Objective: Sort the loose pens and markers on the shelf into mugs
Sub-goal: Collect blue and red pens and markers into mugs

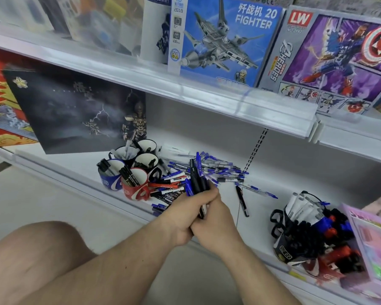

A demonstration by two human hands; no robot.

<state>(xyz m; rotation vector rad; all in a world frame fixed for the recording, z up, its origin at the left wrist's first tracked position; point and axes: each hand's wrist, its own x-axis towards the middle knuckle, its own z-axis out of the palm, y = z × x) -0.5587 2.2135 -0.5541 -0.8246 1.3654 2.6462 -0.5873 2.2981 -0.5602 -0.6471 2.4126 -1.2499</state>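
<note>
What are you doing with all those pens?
A person is tidying pens on a shop shelf. Both hands, the left hand and the right hand, are wrapped together around a bunch of black markers. A big pile of blue pens lies loose behind them. The red mug and the blue mug beside it already hold some black markers.

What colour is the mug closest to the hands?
Red with a white swirl, seen in the head view: the red mug by the left hand.
</note>
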